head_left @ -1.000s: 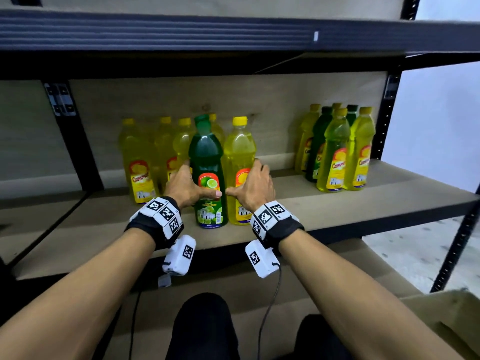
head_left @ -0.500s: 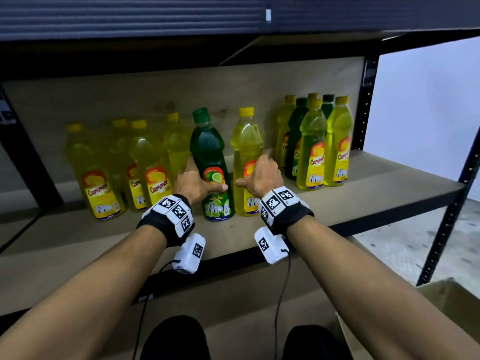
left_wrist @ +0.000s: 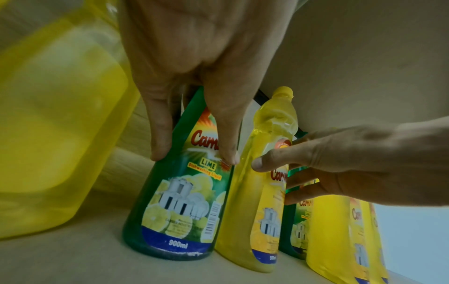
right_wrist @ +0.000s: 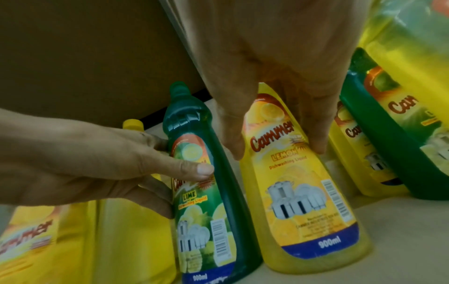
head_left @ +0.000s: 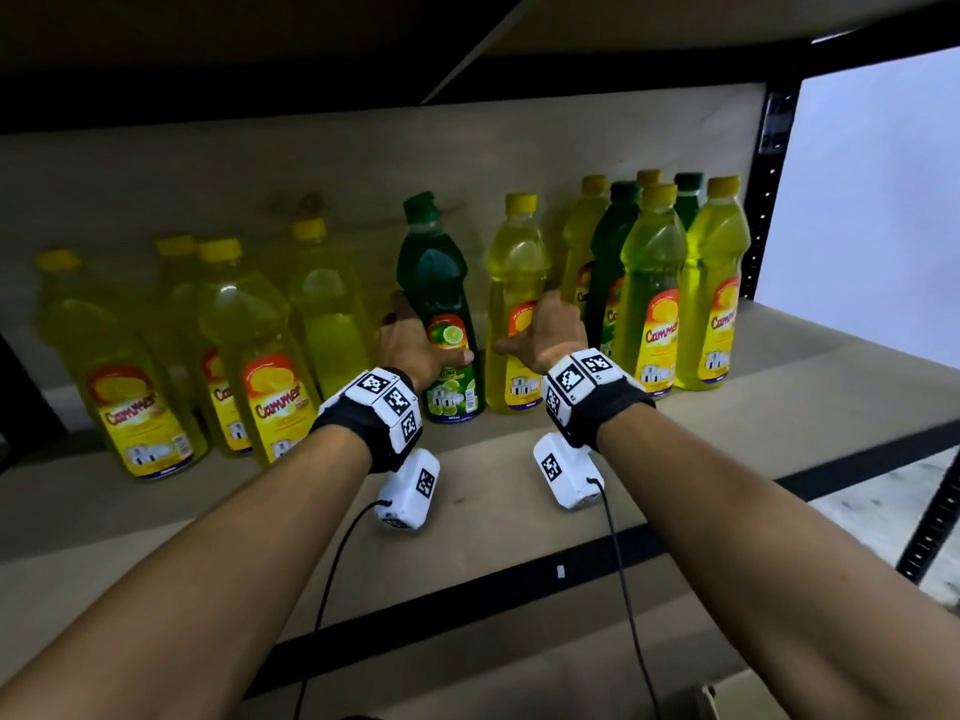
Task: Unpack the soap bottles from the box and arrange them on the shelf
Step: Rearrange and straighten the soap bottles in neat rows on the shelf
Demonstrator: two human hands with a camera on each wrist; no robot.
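Note:
On the wooden shelf (head_left: 519, 511) a green lime soap bottle (head_left: 441, 283) and a yellow lemon soap bottle (head_left: 517, 267) stand upright side by side. My left hand (head_left: 426, 335) grips the green bottle (left_wrist: 179, 201) at its label, thumb in front and fingers behind. My right hand (head_left: 524, 324) grips the yellow bottle (right_wrist: 303, 201) the same way. In the left wrist view my left hand (left_wrist: 194, 156) reaches down over the green bottle. In the right wrist view my right hand (right_wrist: 277, 151) straddles the yellow label, with the green bottle (right_wrist: 209, 211) to its left.
Several yellow bottles (head_left: 260, 366) stand to the left of the green one. A tight group of yellow and green bottles (head_left: 654, 293) stands just right of the yellow one. The black upright (head_left: 769, 174) ends the shelf at the right. The shelf front is bare.
Both hands have slid the green and yellow bottles to the right along the shelf, up close to the right-hand group. The head view has moved closer and lower.

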